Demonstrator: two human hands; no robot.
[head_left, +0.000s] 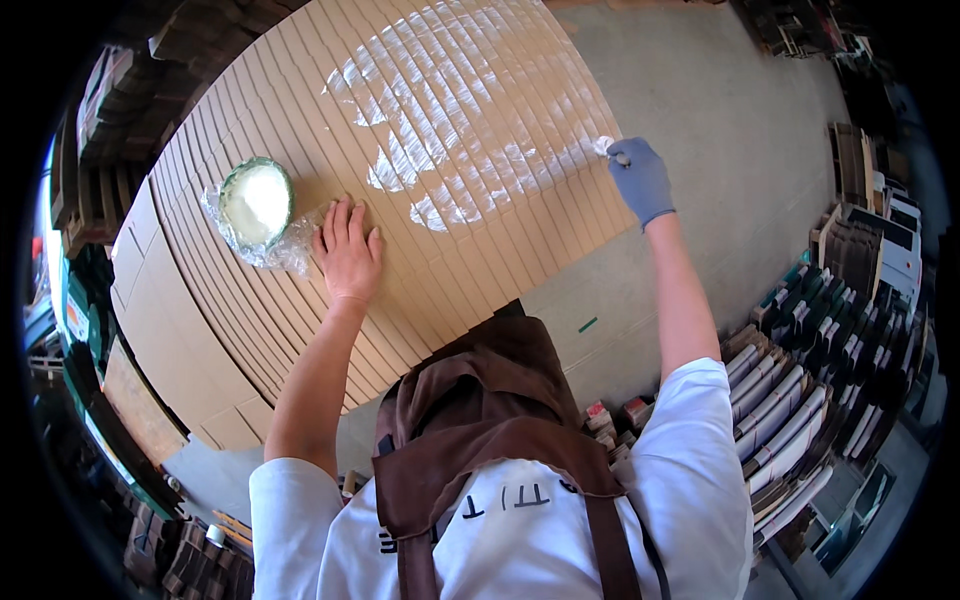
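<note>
Evenly sweep tan slatted cardboard strips with white-tipped applicator grasped in blue-gloved right hand; brace with bare left hand, released.

Through my remote feed I see a white short-sleeved shirt toward six o'clock, dark lettering across its chest appearing upside down. Its loose left sleeve shows at seven o'clock, its right sleeve at four. Over the shirt I make out a brown apron, matte and creased, its bib edge curving across the chest. Two flat brown straps run on toward five and half past six; beside the former I notice a thin dark cord-like strip. At two o'clock, a blue-grey glove covers the right hand, ending at the wrist.
</note>
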